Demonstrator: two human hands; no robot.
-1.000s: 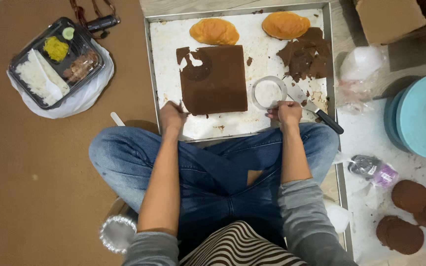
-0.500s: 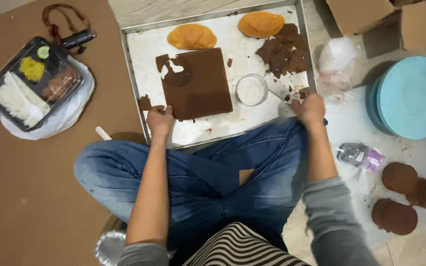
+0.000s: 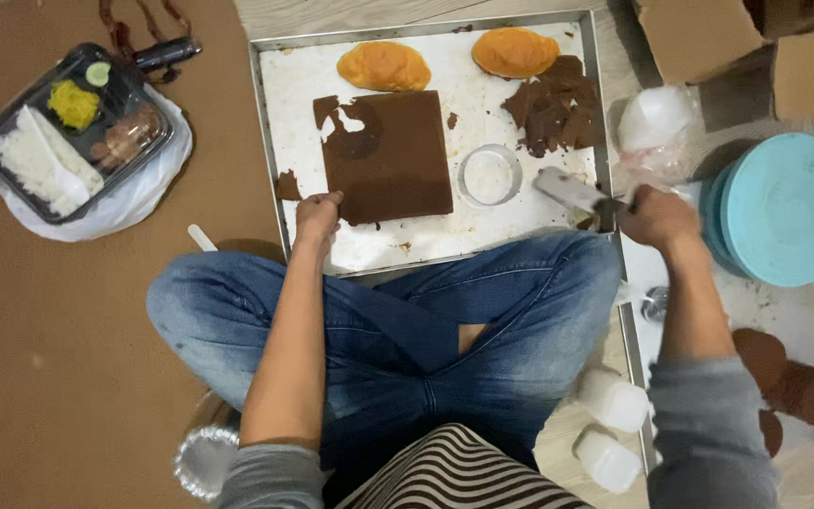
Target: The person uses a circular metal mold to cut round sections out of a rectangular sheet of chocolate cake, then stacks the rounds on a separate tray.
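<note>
Seated cross-legged on the floor, the person has a big metal tray [image 3: 270,141] pulled up against the knees. The left hand [image 3: 317,213] rests at the near left corner of the flat brown cake slab [image 3: 390,158], fingers together and pressing down on its edge. The right hand [image 3: 656,215] is off at the tray's right rim, fingers clamped round the dark handle of a scraper [image 3: 572,191], its wide blade angled in toward the slab and smeared with crumbs. Between blade and slab sits a round cutter ring [image 3: 490,174], flat on the tray. Behind that, a heap of brown offcuts [image 3: 553,111], and two orange buns [image 3: 383,66] along the far edge.

Risks here: the slab already shows torn patches at its far left corner, so it looks fragile, and a steep push with the blade could likely crack it. The pinning hand lies close to the blade's likely path. The ring could get knocked aside.
</note>
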